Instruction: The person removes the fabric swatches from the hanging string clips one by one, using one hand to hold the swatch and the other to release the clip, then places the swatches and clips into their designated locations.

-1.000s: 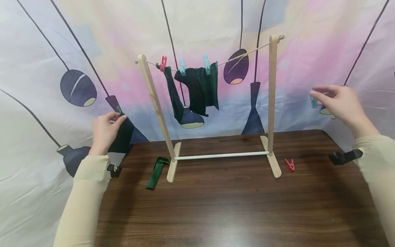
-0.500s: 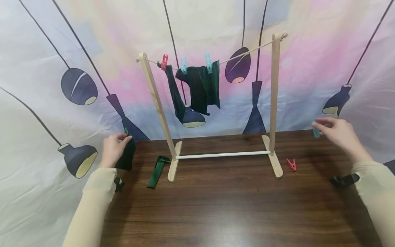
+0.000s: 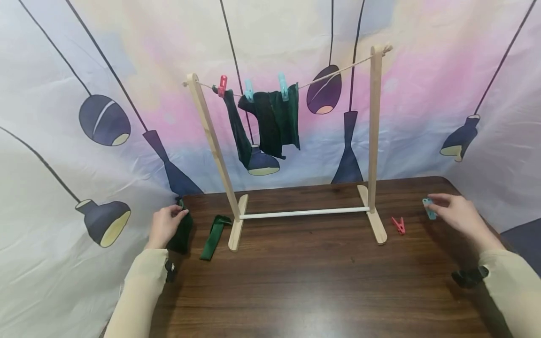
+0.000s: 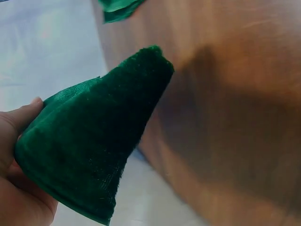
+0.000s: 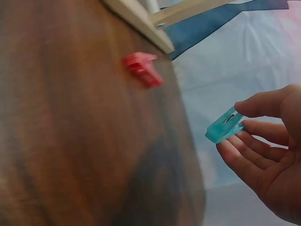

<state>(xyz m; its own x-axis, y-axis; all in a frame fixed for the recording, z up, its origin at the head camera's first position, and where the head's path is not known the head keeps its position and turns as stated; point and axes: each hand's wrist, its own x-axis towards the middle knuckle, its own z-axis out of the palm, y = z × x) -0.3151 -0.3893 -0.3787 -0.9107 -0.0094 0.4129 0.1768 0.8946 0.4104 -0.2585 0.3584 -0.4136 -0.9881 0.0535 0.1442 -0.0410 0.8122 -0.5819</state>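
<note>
A printed backdrop (image 3: 139, 47) with painted hanging lamps rose behind the brown desk (image 3: 304, 291). On the desk stood a wooden rack (image 3: 374, 136), a rope (image 3: 346, 68) strung between its two uprights. Dark green cloth pieces (image 3: 270, 122) hung from the left half of the rope.

At the desk's left edge, the left hand (image 3: 166, 226) pinched a green cloth (image 3: 182, 230) between thumb and fingers; whether its lower end touched the desk could not be told. Above the desk's right part, the right hand (image 3: 460, 218) held a blue clothespin (image 3: 429, 209) between thumb and fingertips.

A folded green strip (image 3: 213, 239) lay just beside the rack's left foot. Smallest were the pegs: one red peg (image 3: 222, 87) and two light blue pegs (image 3: 249, 90) gripped the hanging pieces, and a loose red clothespin (image 3: 398, 225) lay near the right foot.
</note>
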